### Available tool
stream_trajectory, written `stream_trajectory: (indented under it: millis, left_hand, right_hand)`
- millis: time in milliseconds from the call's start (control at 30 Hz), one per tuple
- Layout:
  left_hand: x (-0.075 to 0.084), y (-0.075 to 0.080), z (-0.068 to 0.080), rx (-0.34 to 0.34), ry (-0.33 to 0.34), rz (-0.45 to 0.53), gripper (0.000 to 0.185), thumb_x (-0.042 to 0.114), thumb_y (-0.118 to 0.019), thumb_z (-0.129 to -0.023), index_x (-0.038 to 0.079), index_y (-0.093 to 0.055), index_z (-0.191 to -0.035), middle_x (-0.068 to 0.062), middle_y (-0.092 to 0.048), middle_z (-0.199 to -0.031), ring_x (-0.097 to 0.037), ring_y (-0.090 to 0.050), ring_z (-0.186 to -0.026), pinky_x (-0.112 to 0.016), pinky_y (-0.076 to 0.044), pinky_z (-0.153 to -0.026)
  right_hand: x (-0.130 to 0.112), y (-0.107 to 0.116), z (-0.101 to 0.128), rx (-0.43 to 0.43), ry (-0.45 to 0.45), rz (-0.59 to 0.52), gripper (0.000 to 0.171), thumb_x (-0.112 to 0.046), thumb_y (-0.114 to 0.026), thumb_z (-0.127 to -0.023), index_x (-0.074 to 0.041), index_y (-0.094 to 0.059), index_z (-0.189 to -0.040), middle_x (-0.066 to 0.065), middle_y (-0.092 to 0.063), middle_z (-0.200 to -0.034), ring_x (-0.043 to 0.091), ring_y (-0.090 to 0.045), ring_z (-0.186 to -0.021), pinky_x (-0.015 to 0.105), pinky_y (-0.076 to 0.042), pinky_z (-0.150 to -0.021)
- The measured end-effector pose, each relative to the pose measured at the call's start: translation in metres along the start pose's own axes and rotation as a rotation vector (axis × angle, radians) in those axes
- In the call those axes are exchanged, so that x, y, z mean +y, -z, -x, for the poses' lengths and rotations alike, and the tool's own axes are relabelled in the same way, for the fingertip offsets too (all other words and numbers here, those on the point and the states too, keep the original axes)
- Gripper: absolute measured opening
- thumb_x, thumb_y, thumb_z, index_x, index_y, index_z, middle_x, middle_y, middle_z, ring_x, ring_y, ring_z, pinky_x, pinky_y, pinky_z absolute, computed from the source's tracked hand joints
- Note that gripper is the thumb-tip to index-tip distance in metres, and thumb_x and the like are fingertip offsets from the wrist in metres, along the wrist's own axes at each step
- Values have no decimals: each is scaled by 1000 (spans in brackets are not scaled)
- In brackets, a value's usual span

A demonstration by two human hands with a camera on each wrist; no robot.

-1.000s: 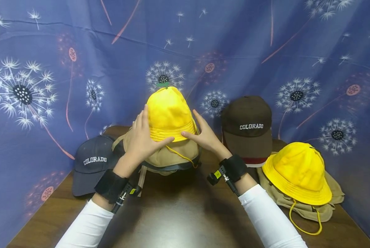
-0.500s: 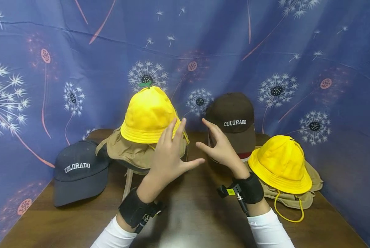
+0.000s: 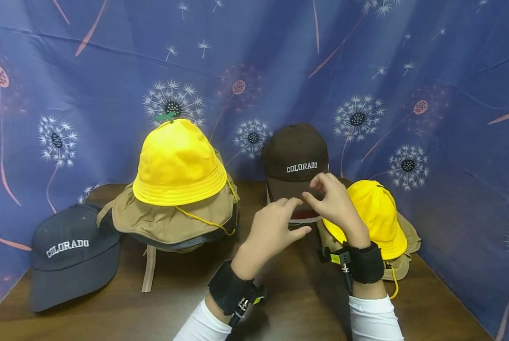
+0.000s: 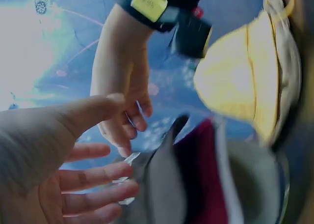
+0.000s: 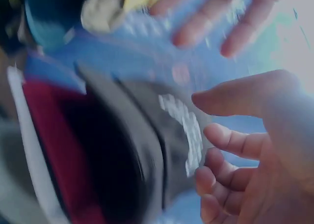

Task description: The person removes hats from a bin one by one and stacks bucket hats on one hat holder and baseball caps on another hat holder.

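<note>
A brown baseball cap (image 3: 294, 149) lettered COLORADO tops a stack at the back middle; a dark red brim (image 4: 198, 180) and a white edge show beneath its visor in the left wrist view. My left hand (image 3: 273, 229) is in front of the stack, left of the visor, thumb spread from the fingers and nothing held. On the visor's right side, my right hand (image 3: 337, 203) has bent, parted fingers that hold nothing. It overlaps the visor in the head view. Its fingertips (image 5: 218, 135) appear close beside the white lettering in the right wrist view.
Left of centre, a yellow bucket hat (image 3: 177, 166) with a green sprout sits on a tan hat (image 3: 139, 220). A navy COLORADO cap (image 3: 73, 258) lies farther left. Another yellow hat (image 3: 378, 213) on tan ones is partly behind my right wrist. A blue dandelion curtain (image 3: 211, 42) backs the table.
Both hands have left the yellow hat with the sprout and moved right to the brown cap. The head view has swung right. The hats stay where they were.
</note>
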State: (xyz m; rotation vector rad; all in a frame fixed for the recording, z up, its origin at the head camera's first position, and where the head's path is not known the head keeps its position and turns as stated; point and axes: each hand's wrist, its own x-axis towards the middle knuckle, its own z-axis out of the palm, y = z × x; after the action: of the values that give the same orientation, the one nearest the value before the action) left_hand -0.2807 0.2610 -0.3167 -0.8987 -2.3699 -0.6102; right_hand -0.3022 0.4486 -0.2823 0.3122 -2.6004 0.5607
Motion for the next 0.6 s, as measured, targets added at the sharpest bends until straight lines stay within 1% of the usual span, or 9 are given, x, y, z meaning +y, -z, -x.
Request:
stream_trajectory:
  millis: [100,167,233,267,333,367,433,533,600]
  left_hand:
    - [13,-18,-12,-57,22,66,44,46,-69,-85,19,-63,-119,5,-73,-100,-9,-67,-78,-15,-49,-57]
    - [19,-34,-20,-78,57,141,32,37,-67,-88,18,-66,-115,4,-74,-98,-7,-65,-67,-13,-44,-50]
    - [23,-51,-25,-99,104,213,25,29,-64,-91,17,-69,-112,4,-75,-98,-5,-57,-54,-11,-38,-44]
    - [25,-61,-27,-110,125,257,22,25,-62,-92,16,-70,-110,3,-75,-94,-4,-50,-47,-11,-34,-41]
    - [27,-78,-29,-147,184,349,22,20,-58,-93,14,-71,-110,1,-76,-94,-5,-40,-41,-13,-29,-37]
    - [28,-86,-30,-162,212,387,22,19,-57,-93,13,-71,-110,0,-76,-95,-5,-40,-41,-13,-30,-37]
    - [30,-100,-30,-193,270,459,24,18,-56,-93,12,-71,-110,-1,-75,-96,-4,-50,-50,-13,-37,-44]
    - [30,-116,-32,-234,352,558,27,19,-54,-94,10,-70,-113,-3,-74,-105,-11,-65,-74,-18,-49,-59]
    - [31,-123,-35,-276,402,623,31,21,-52,-95,8,-66,-119,-4,-71,-112,-14,-66,-86,-23,-53,-70]
  right_hand:
    - [21,19,3,-40,-109,7,24,-22,-66,-88,-3,-52,-96,13,-48,-86,25,-47,-77,33,-39,-67]
    - [36,29,6,-93,-182,13,26,-24,-63,-90,-2,-50,-95,11,-43,-80,23,-43,-69,31,-36,-62]
    - [52,36,10,-140,-256,15,29,-27,-60,-93,-1,-48,-96,9,-39,-75,21,-39,-63,30,-34,-58]
    - [60,39,13,-154,-291,17,30,-28,-58,-94,0,-48,-97,8,-40,-75,20,-40,-62,29,-34,-57]
    - [77,45,19,-168,-371,20,34,-32,-53,-97,1,-48,-101,9,-43,-79,20,-42,-65,29,-35,-58]
    - [84,47,23,-166,-417,12,37,-34,-50,-98,2,-47,-104,11,-46,-82,21,-45,-68,29,-36,-59]
    - [100,50,30,-153,-513,-20,44,-37,-44,-99,5,-46,-112,19,-51,-96,27,-50,-78,32,-40,-63]
    - [118,51,38,-131,-652,-92,53,-38,-37,-98,6,-39,-126,27,-47,-120,35,-48,-95,38,-43,-72]
    - [130,49,43,-116,-722,-128,53,-34,-35,-96,6,-36,-129,28,-42,-126,37,-45,-101,41,-41,-76]
